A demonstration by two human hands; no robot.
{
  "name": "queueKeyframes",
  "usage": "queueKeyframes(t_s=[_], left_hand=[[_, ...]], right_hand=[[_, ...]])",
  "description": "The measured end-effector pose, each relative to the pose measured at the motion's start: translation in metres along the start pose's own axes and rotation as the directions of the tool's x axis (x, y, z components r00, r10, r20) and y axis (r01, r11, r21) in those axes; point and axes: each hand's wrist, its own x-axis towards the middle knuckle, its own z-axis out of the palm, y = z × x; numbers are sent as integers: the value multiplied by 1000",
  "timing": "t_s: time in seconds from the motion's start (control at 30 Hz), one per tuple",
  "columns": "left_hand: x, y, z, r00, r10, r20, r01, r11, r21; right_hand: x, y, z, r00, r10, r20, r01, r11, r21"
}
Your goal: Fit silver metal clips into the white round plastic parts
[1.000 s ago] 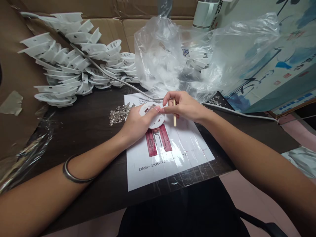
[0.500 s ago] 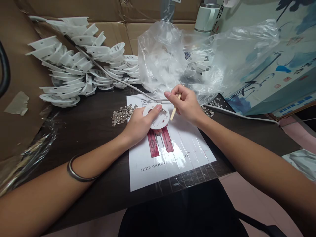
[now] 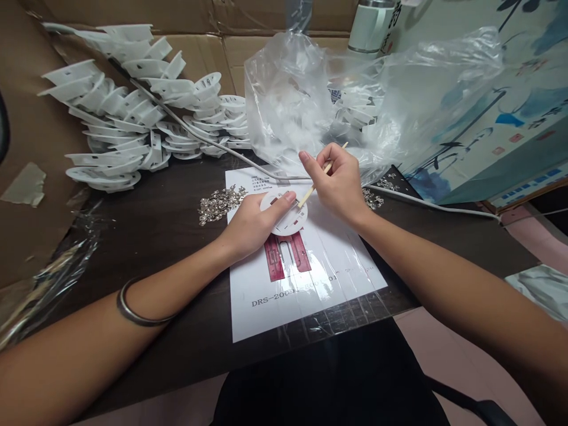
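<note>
My left hand [image 3: 252,225] grips a round white plastic disc [image 3: 288,226] with slots in it, the thumb laid across its top face. Between the fingers of my right hand [image 3: 339,183] is a thin pale wooden stick [image 3: 308,195]. Its lower tip meets the disc's right side, close to my left thumb. Beneath the disc lies a printed sheet [image 3: 306,296] with a red picture, under clear film. A heap of small shiny metal pieces [image 3: 217,205] sits left of my left hand. More such metal pieces [image 3: 373,199] lie beyond my right wrist.
Stacked white plastic discs [image 3: 119,112] fill the back left. A clear plastic bag [image 3: 293,100] with white parts stands at the back, a mug [image 3: 370,26] behind it. A grey cable [image 3: 213,142] crosses the dark table [image 3: 177,248]. Cardboard [image 3: 35,118] walls the left side.
The stick has tilted and its tip has come from beside the disc onto the disc's right part. My right hand has shifted slightly right; the disc has moved slightly right and down.
</note>
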Motion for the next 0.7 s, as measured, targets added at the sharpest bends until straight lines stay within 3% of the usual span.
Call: queueKeyframes(t_s=[0.27,0.43,0.6,0.7], left_hand=[[0,1,1,1000,16,3,-16,999,31],[3,-2,2,999,-26,-42,22,996,-88],[7,-1,3,988,-104,-114,73,966,-250],[7,-1,3,987,-111,-116,79,965,-251]], right_hand=[[0,2,3,999,32,-34,-30,999,44],[1,1,0,996,86,35,-84,995,-48],[0,-1,-5,961,122,250,-170,969,180],[0,-3,-5,959,116,258,-183,950,255]])
